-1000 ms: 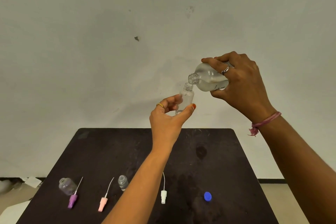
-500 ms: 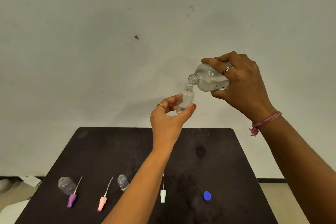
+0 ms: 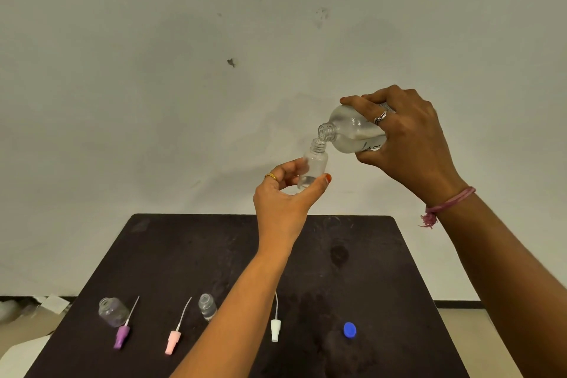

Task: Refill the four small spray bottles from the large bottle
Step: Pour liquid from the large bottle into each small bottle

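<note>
Both grips are occupied above the tabletop. The left hand is pinching a small clear bottle between thumb and fingers, holding it upright and slightly tilted, its open neck pointing up. The right hand is wrapping its fingers round the large bottle, tipping it so its open mouth is sitting just over the small bottle's neck; clear liquid is lying in the large bottle's lower side.

Near the front edge of the dark tabletop, a rounder empty bottle is lying on its side beside a purple spray top. A pink spray top, another small bottle, a white spray top and a blue cap are sitting in a row to its right, the second bottle just beside the left forearm.
</note>
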Available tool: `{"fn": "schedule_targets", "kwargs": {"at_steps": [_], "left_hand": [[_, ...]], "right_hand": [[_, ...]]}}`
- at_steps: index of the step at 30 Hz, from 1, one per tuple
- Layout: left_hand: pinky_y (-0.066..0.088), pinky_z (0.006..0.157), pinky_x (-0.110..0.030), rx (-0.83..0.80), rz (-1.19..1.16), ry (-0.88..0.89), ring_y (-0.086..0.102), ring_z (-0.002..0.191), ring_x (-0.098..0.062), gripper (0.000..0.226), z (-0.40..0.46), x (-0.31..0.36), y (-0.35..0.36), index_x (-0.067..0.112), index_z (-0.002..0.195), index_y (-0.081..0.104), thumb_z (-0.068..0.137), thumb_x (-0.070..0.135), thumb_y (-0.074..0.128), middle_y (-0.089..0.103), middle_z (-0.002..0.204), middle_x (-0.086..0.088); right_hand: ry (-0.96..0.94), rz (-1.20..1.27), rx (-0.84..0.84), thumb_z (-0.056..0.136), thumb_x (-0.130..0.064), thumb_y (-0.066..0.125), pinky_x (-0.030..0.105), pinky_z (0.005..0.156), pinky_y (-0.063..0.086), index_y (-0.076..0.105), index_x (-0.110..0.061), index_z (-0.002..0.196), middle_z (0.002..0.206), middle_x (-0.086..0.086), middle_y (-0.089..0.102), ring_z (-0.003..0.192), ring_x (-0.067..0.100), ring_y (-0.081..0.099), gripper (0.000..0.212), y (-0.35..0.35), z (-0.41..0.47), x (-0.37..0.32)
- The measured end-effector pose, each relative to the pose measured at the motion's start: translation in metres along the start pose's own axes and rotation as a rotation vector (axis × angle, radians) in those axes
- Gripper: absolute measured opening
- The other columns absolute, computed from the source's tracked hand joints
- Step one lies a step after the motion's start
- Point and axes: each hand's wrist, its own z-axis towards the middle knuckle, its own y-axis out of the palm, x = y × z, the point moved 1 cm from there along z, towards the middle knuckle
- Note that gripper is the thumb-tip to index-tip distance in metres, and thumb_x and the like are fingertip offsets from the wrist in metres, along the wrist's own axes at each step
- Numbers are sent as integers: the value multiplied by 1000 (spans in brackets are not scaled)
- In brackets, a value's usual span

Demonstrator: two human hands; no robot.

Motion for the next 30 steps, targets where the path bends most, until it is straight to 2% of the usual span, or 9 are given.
{"fn": "schedule_targets", "kwargs": {"at_steps": [11, 27, 30], "left_hand": [[50, 73, -7, -2, 3, -4, 63, 89, 6, 36, -1, -1, 0, 31, 102, 66, 70, 30, 83, 66, 97, 21], [50, 72, -7, 13, -6, -33, 64, 92, -2, 38, -2, -1, 1, 29, 104, 67, 70, 30, 83, 68, 100, 15], [51, 76, -11, 14, -6, -34, 64, 93, -4, 39, -2, -2, 2, 28, 106, 68, 70, 30, 83, 69, 102, 13]], "right_hand": [[0, -3, 1, 61, -19, 86, 46, 76, 47, 58, -19, 128, 107, 15, 61, 95, 36, 58, 73, 0, -1, 0], [0, 3, -10, 60, -18, 87, 47, 78, 47, 57, -19, 129, 109, 15, 61, 96, 36, 58, 75, 1, -3, 1], [-1, 7, -8, 60, -18, 86, 47, 78, 47, 57, -20, 129, 109, 15, 61, 96, 36, 58, 74, 1, -3, 1]]}}
